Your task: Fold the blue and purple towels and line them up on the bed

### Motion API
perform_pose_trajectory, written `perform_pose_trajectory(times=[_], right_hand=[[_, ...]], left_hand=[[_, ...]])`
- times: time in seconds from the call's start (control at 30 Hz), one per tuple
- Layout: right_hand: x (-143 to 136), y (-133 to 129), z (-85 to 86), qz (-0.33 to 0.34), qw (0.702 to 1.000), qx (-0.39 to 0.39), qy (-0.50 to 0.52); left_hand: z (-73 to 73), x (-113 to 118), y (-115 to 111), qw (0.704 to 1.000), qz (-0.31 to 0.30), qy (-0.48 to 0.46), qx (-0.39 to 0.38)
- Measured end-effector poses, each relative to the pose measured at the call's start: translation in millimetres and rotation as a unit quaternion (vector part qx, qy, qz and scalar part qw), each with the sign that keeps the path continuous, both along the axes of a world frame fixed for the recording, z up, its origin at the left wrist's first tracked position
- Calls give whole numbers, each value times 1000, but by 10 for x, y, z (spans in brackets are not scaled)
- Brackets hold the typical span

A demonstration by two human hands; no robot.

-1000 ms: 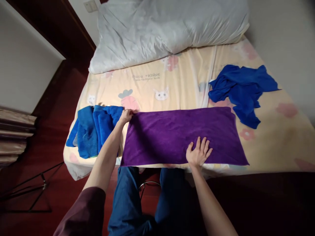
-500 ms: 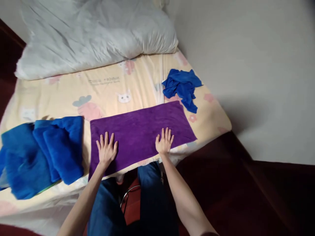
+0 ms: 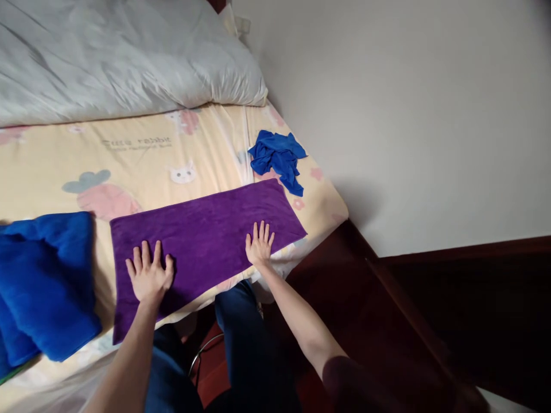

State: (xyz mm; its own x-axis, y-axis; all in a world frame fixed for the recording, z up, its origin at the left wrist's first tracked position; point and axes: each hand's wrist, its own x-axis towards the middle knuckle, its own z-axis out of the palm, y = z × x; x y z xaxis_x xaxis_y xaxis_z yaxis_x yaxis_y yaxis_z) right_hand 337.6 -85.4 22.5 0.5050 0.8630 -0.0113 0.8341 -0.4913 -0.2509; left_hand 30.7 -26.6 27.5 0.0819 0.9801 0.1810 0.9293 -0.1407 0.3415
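A purple towel [image 3: 206, 229] lies spread flat along the near edge of the bed, its left end hanging a little over the side. My left hand [image 3: 150, 274] rests on the towel's left part, palm down with fingers spread. Toward the towel's right end, my right hand [image 3: 259, 245] also lies flat near the front edge, fingers apart. Neither hand grips the cloth. Just beyond the towel's far right corner is a crumpled blue cloth [image 3: 279, 158]. Thick blue folded towels [image 3: 51, 292] sit to the left, partly cut off by the picture's edge.
A patterned cream bedsheet [image 3: 150, 172] covers the bed. A large pale bare quilt or pillow [image 3: 142, 63] lies across its far side. The grey wall [image 3: 408, 115] stands to the right, with dark red floor [image 3: 327, 292] below the bed's edge.
The view has turned to the right, so everything sits further left in the picture. Both hands stay flat on the purple towel, in nearly the same places.
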Motion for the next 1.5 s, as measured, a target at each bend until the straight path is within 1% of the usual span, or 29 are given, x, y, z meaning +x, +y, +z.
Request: perform_pose_trajectory(times=[0.1,0.23,0.3,0.37,0.47,0.5,0.57,0.67,0.73,0.77,0.83,0.9,0.97,1.03,1.1,1.17,1.23,1.3,1.33,1.37,1.4,1.47,1.5], right_hand=[[-1,-70,2,-3,1000,-16,-3],[0,-270,9,-15,999,-48,-5],[21,-357,39,-13,997,-70,9],[38,-374,104,-16,995,-91,33],[-24,-211,229,-12,994,-91,51],[-81,-111,260,3,996,-77,47],[-245,123,282,56,997,-33,34],[-531,447,219,116,992,16,38],[-639,569,149,140,989,21,47],[-640,593,118,151,987,17,49],[-507,571,75,163,985,7,46],[-196,481,52,155,987,0,32],[239,358,37,121,993,-7,12],[711,228,19,73,997,-12,-9],[1127,117,3,29,999,-11,-23],[1420,53,-3,-2,1000,-9,-26],[1557,61,9,-22,999,-11,-23],[1530,147,38,-44,999,-15,-26],[1456,215,56,-45,998,-15,-32],[1344,296,71,-33,999,-12,-41],[1196,386,81,-6,999,-8,-47],[819,577,83,105,993,1,-50],[608,673,73,164,986,2,-40]], left_hand=[[9,-1,1,1000,2,-9,-4],[2,-4,3,999,0,-36,0],[-5,-1,-3,999,1,-53,5],[-10,5,-11,998,0,-64,13],[-18,20,-16,997,-5,-72,33],[-23,26,-15,997,-4,-74,38],[-35,36,-10,996,-1,-73,45],[-49,46,-2,996,-1,-65,53],[-53,48,1,996,-2,-61,61],[-52,48,3,996,-2,-59,61],[-48,49,4,997,2,-51,55],[-43,50,5,998,7,-44,46],[-41,54,5,998,6,-43,44],[-40,58,2,998,3,-50,48],[-39,64,-2,997,2,-62,54],[-36,68,-7,995,4,-76,61],[-31,71,-12,994,7,-88,66],[-24,74,-18,993,7,-99,71],[-20,77,-22,992,6,-104,75],[-16,79,-26,991,5,-110,79],[-13,83,-31,990,4,-114,82],[-9,89,-37,989,5,-120,85],[-10,91,-39,989,7,-121,86]])
